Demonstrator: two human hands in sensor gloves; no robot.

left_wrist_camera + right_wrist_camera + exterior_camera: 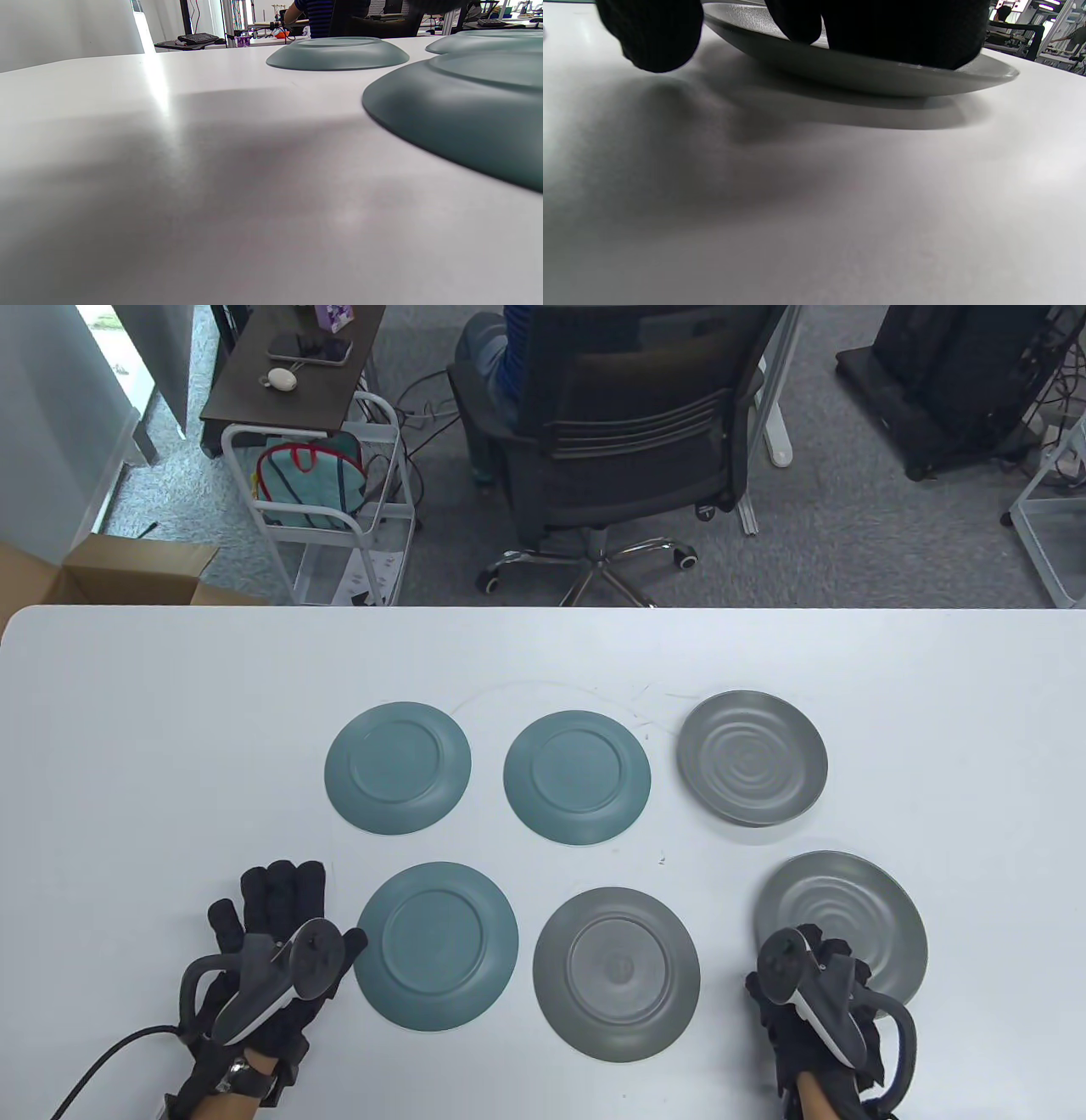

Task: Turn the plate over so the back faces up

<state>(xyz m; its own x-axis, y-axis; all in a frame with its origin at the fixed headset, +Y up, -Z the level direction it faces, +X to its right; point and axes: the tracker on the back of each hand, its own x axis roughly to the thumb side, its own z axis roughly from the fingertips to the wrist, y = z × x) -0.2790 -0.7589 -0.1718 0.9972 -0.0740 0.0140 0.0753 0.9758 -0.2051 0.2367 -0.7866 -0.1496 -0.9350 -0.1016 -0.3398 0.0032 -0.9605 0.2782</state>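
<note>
Teal plates first: three already back up (398,768), (577,777), (436,946), left hand (271,950) resting flat on the bench (170,746) beside them, fingers spread, holding nothing. Grey centre plate (617,972) also flipped. Far grey plate (752,757) face up, untouched. Near-right grey plate (848,920) face up, near edge apparently lifting, right hand's fingers (806,21) over its rim, thumb beside. Four done, two left.

Gloved fingers (882,34) on grey plate (865,72) rim, white table (814,212)
</note>
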